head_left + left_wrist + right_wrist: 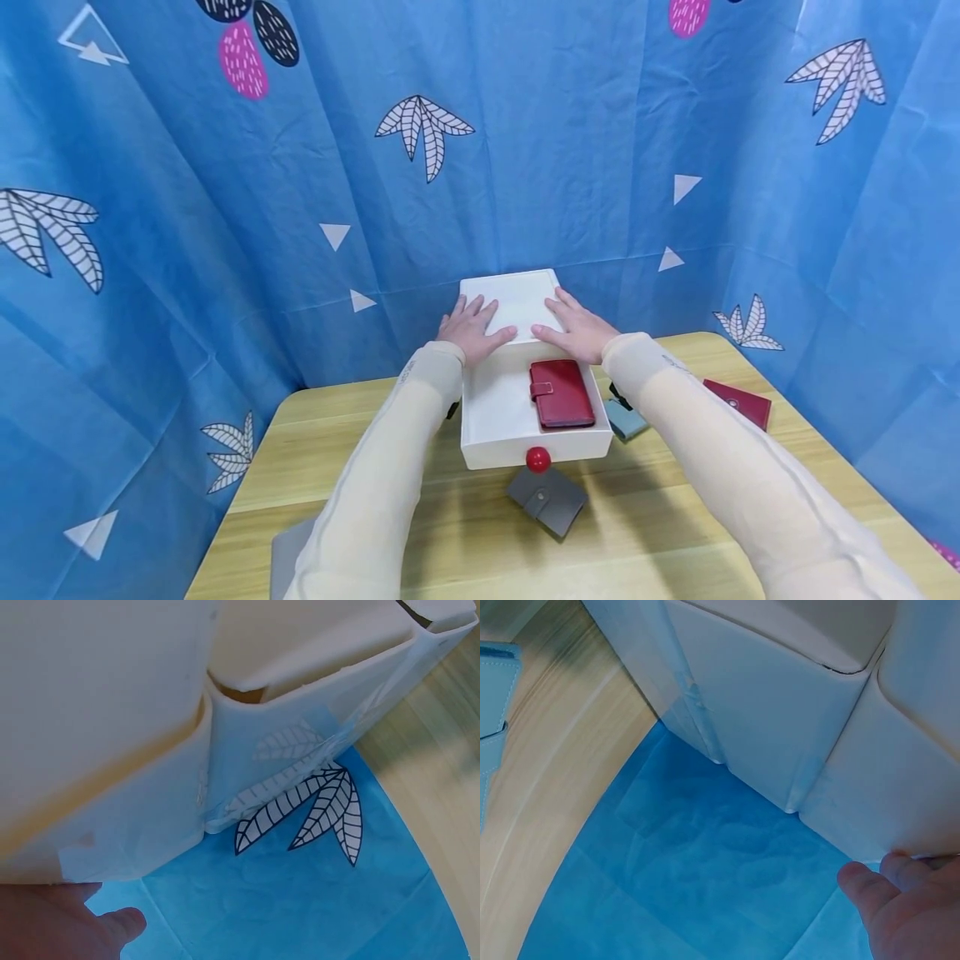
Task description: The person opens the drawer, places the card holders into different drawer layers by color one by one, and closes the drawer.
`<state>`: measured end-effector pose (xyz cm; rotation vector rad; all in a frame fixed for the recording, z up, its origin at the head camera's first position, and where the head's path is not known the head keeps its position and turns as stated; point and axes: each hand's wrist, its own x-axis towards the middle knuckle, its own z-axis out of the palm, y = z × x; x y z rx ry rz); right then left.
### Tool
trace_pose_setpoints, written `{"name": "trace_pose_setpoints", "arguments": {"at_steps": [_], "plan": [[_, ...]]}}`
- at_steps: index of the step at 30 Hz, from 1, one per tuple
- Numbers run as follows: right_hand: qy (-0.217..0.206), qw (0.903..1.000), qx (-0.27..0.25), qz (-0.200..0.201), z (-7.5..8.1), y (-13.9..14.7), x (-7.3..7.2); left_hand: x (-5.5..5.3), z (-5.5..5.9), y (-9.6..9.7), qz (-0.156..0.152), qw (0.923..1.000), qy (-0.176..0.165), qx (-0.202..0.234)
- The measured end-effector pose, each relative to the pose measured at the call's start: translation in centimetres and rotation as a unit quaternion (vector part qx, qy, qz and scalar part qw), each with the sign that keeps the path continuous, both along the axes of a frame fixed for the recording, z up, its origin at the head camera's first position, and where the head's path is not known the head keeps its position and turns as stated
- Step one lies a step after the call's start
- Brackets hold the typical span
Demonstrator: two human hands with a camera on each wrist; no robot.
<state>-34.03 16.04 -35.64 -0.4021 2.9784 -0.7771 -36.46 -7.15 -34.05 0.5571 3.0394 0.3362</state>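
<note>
A white drawer cabinet (517, 300) stands at the table's back edge, its upper drawer (497, 408) pulled out toward me. Inside that drawer, on the right, lies a red wallet (564, 395) with a strap. A red knob (537, 459) marks the drawer's front. My left hand (472, 332) rests on the cabinet's top at the left edge, fingers spread. Opposite it, my right hand (581, 327) touches the top's right edge with fingers extended. In the wrist views, the left hand (60, 924) and right hand (915, 907) appear beside the white cabinet's sides.
A grey wallet (550, 500) lies on the wooden table (315, 450) below the drawer. Right of the cabinet are a light blue wallet (627, 420) and a dark red wallet (738, 403). A grey object (288, 550) shows beside the left sleeve. A blue patterned curtain (525, 183) hangs behind.
</note>
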Motion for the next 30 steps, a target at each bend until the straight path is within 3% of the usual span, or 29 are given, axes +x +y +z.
{"name": "trace_pose_setpoints", "arguments": {"at_steps": [8, 21, 30], "plan": [[-0.007, 1.0, -0.004, 0.001, 0.4, -0.1, 0.0, -0.4, -0.2, 0.0, 0.007, 1.0, -0.006, 0.001], [-0.018, 0.9996, -0.011, 0.019, 0.7, 0.6, 0.2, 0.4, 0.0, 0.3, 0.016, 0.9998, -0.012, -0.008], [-0.029, 0.9991, -0.024, 0.018, 1.6, 3.6, 0.9, 0.0, -0.2, 0.4, 0.027, 0.9995, -0.018, -0.005]]}}
